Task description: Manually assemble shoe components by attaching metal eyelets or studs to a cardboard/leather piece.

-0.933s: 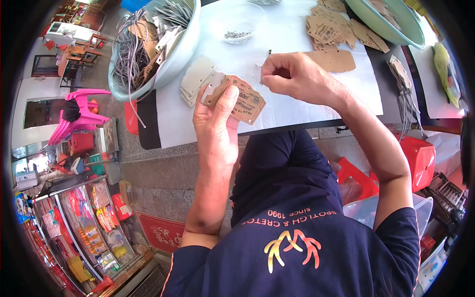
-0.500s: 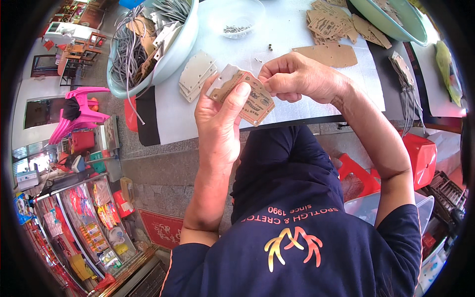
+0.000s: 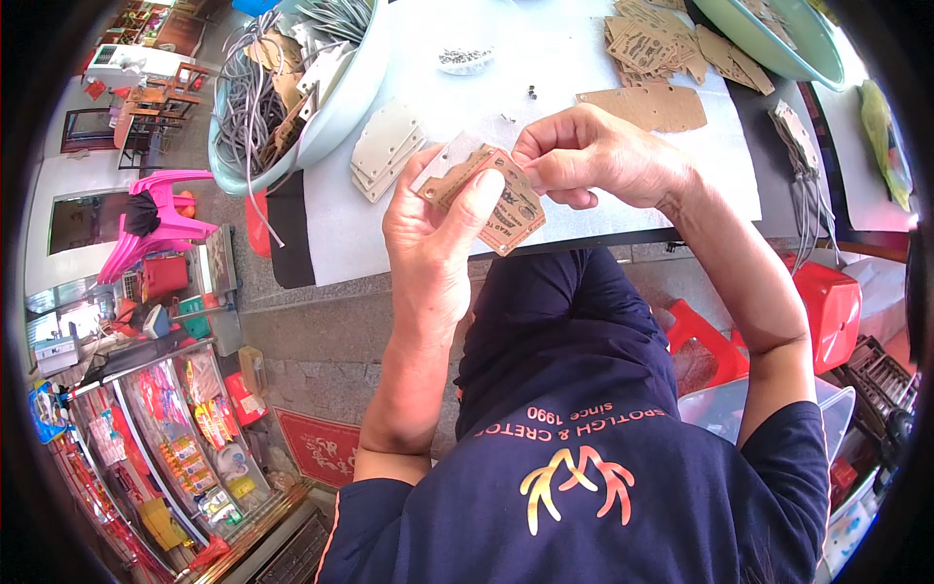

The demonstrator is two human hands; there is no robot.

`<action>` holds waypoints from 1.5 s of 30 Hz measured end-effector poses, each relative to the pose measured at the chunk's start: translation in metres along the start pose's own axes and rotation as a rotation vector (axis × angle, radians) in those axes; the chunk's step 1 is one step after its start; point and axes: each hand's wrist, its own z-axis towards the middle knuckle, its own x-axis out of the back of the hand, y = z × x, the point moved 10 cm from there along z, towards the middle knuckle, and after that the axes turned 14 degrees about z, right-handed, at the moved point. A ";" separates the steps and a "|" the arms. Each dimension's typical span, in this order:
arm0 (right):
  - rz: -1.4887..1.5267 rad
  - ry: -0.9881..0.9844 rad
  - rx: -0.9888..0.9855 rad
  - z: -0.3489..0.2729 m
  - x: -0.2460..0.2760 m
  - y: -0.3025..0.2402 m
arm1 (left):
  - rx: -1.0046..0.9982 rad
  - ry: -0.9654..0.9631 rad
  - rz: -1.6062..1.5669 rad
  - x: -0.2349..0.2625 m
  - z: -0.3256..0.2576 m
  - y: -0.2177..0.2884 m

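My left hand (image 3: 428, 234) grips a brown printed cardboard tag (image 3: 513, 222), with its thumb pressed on the face. A pale grey card (image 3: 446, 164) lies against the back of that tag and sticks out at its upper left. At the tag's right edge, my right hand (image 3: 608, 161) is closed in a pinch; whatever sits between its fingertips is hidden. Just left of the hands, several pale cards with punched holes (image 3: 387, 156) lie fanned on the table. Beyond the right hand are a few tiny metal pieces (image 3: 508, 118) and small dark pieces (image 3: 532, 92).
A pale green basin (image 3: 341, 122) at the left holds grey cords and cards. A clear bowl of small metal pieces (image 3: 465, 58) stands further back. Brown cards (image 3: 647, 49) pile up at the far right, near another basin (image 3: 822, 63). Corded tags (image 3: 800, 146) hang over the table's edge.
The tag and my left hand have shifted slightly right and down, and the tag is tilted a little differently. My right hand stays in its pinch at the edge.
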 end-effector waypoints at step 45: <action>0.206 0.159 0.279 -0.014 -0.002 0.001 | -0.199 0.070 0.091 -0.001 0.004 0.007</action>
